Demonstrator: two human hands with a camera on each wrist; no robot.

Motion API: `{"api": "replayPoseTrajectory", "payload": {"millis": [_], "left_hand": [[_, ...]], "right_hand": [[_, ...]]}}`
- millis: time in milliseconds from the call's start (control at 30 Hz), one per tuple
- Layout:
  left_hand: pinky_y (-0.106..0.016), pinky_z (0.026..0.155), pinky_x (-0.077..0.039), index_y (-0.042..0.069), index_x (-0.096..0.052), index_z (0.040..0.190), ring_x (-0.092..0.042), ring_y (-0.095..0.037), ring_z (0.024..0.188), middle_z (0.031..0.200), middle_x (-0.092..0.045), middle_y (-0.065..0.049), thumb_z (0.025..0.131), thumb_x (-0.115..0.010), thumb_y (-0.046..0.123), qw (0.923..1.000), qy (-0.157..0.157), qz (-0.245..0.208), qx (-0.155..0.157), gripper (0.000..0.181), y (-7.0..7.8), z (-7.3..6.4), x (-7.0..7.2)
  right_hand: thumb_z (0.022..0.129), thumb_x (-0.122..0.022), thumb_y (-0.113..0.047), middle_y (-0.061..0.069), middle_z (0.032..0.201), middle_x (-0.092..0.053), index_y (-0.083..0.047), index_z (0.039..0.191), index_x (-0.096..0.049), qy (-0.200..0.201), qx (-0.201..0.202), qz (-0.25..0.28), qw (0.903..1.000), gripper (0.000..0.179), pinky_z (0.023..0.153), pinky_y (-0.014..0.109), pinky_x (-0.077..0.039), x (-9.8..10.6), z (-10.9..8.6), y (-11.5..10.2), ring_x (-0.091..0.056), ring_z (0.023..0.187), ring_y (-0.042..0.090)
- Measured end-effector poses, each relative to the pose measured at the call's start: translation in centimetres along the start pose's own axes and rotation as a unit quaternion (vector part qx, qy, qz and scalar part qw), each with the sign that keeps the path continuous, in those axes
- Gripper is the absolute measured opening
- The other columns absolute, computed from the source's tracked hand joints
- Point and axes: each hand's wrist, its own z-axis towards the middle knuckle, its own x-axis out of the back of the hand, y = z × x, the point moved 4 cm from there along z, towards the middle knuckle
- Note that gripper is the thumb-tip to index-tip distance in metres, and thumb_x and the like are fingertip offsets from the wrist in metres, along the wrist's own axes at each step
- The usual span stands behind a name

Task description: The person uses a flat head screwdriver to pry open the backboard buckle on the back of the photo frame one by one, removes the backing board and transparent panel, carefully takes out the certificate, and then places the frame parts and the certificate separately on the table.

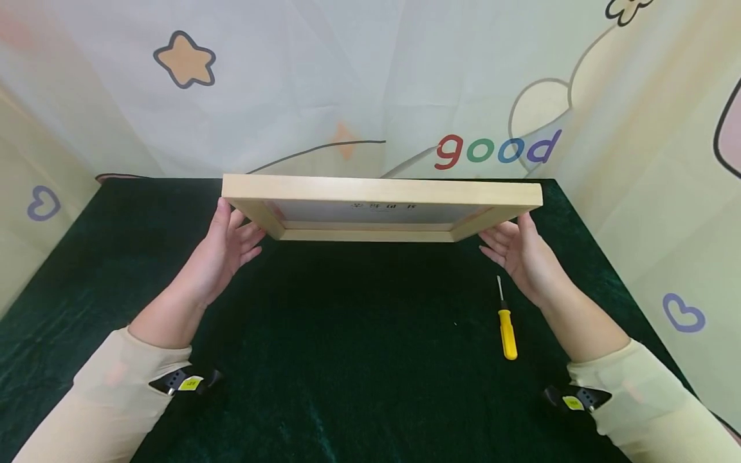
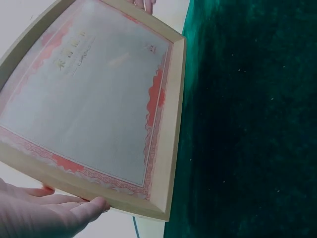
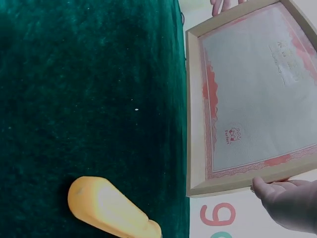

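Observation:
A pale wooden picture frame is raised over the cloth and tilted, its long edge facing the head camera. Inside it, a certificate with a red patterned border shows in both wrist views. My left hand holds the frame's left end, thumb at the side and fingers beneath. At the opposite end my right hand holds it in the same way. A yellow-handled screwdriver lies on the cloth just left of my right forearm, its shaft pointing away from me.
Dark green velvety cloth covers the table, with small pale specks on it. Behind and at both sides hangs a light printed curtain with a star, hearts and the word "good". A dark strap sits around each cream sleeve.

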Motion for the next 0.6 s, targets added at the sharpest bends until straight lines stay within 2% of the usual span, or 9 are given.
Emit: {"api": "replayPoseTrajectory", "payload": {"millis": [200,300,433,600], "left_hand": [[-0.053,0.109,-0.008,0.024,0.000,0.151,-0.008,-0.032,0.140,0.155,-0.006,-0.011,0.093,-0.010,0.062,0.9997,-0.008,-0.024,0.006,0.071,-0.33,-0.01,-0.18],[-0.054,0.110,-0.006,0.021,0.003,0.150,-0.006,-0.031,0.140,0.155,-0.004,-0.012,0.094,-0.011,0.062,0.9994,-0.014,-0.028,0.013,0.071,-0.42,0.03,-0.27],[-0.052,0.110,-0.005,0.015,0.004,0.150,-0.002,-0.028,0.141,0.156,-0.001,-0.010,0.095,-0.012,0.059,0.9993,-0.027,-0.018,0.018,0.072,-0.56,-0.01,-0.43],[-0.052,0.110,-0.001,0.008,0.011,0.148,0.007,-0.027,0.141,0.155,0.014,-0.004,0.097,-0.015,0.056,0.9977,-0.058,-0.026,0.024,0.074,-1.02,-0.16,-0.77]], "right_hand": [[0.094,-0.019,-0.061,0.015,0.153,-0.015,-0.006,0.150,-0.012,0.016,-0.001,0.002,0.9999,0.078,0.107,0.046,-0.020,0.04,0.01,0.27,-0.020,0.137,0.031],[0.094,-0.022,-0.060,0.015,0.153,-0.016,-0.009,0.150,-0.010,0.026,-0.002,0.009,0.9996,0.077,0.107,0.044,-0.022,0.13,-0.07,0.36,-0.021,0.137,0.031],[0.095,-0.027,-0.056,0.016,0.152,-0.020,-0.005,0.148,-0.015,0.032,0.005,0.028,0.9991,0.074,0.104,0.041,-0.026,0.32,-0.21,0.54,-0.024,0.136,0.030],[0.097,-0.031,-0.051,0.018,0.150,-0.020,-0.002,0.146,-0.020,0.020,0.022,0.061,0.9977,0.069,0.102,0.030,-0.034,0.55,-0.32,0.63,-0.041,0.128,0.022]]}}
